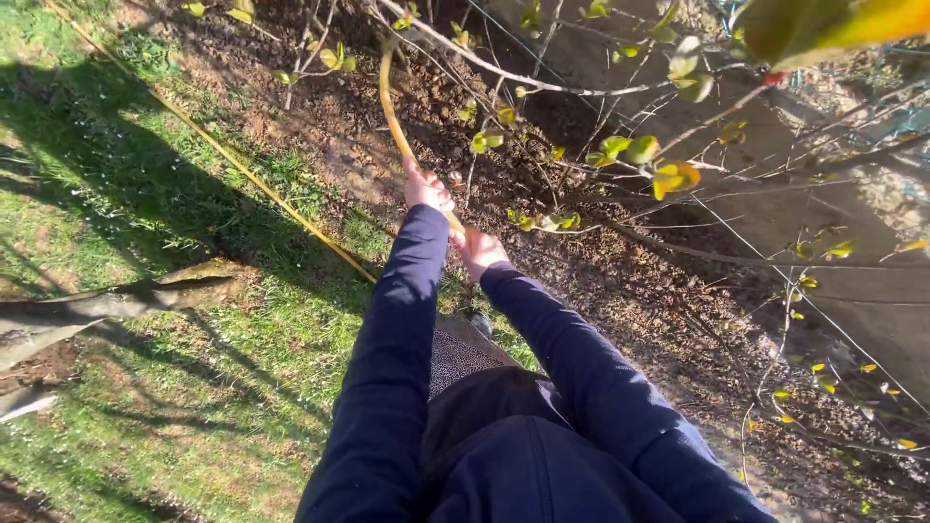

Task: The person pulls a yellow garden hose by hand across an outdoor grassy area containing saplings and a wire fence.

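Both my hands grip a long yellowish wooden handle [391,102] that reaches away from me into bare soil under a shrub. My left hand [424,186] holds it higher up, fingers wrapped around the shaft. Lower down, close to my body, my right hand [477,250] is closed around the same handle. Dark blue sleeves cover both arms. The tool's far end is hidden among the thin branches [504,73].
A shrub with sparse yellow-green leaves [639,150] spreads over dug brown soil [620,291] ahead and to the right. Grass [145,194] lies to the left, crossed by a thin yellow hose or cane [242,169]. A log or stump [116,305] rests at the left.
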